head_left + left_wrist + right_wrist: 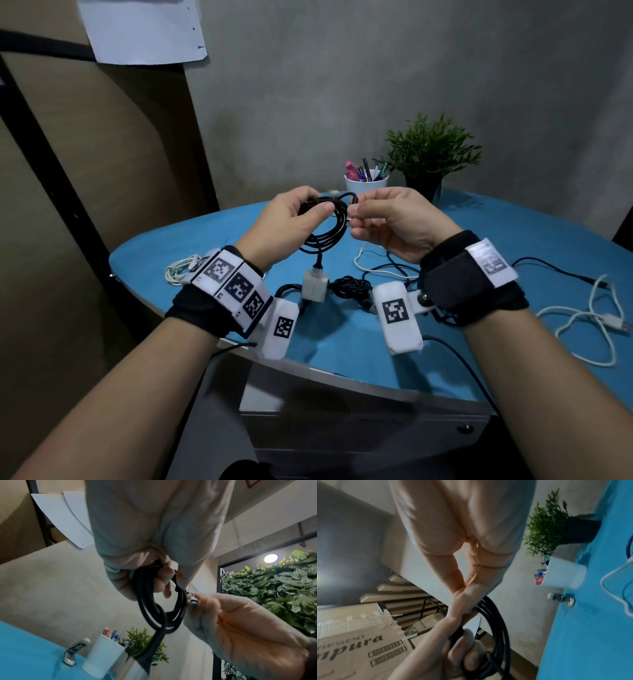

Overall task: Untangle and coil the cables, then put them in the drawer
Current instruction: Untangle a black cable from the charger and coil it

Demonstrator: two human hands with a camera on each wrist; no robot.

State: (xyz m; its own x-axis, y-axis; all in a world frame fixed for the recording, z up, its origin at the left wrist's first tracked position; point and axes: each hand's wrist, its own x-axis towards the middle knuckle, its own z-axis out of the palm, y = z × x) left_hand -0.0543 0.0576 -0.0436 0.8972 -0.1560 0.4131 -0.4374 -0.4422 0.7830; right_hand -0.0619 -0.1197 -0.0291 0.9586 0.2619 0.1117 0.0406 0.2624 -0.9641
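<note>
Above the blue table (513,342), my left hand (317,209) grips the top of a coiled black cable (325,234), thumb over the loops. Its lower end runs down to a white charger plug (313,285) near the tabletop. My right hand (356,219) pinches the cable's free connector end (353,200) right beside the coil. In the left wrist view my left fingers (161,584) curl round the black coil (154,609), and the connector (193,601) sits between my right fingertips. The right wrist view shows the coil (498,628) below my right fingers (462,599).
On the table lie a white coiled cable (178,270) at the left, a bundled black cable (352,286), loose white cables (589,315) at the right and a thin black lead (548,270). A pen cup (364,183) and potted plant (430,154) stand at the back. Grey drawer unit (359,411) sits below.
</note>
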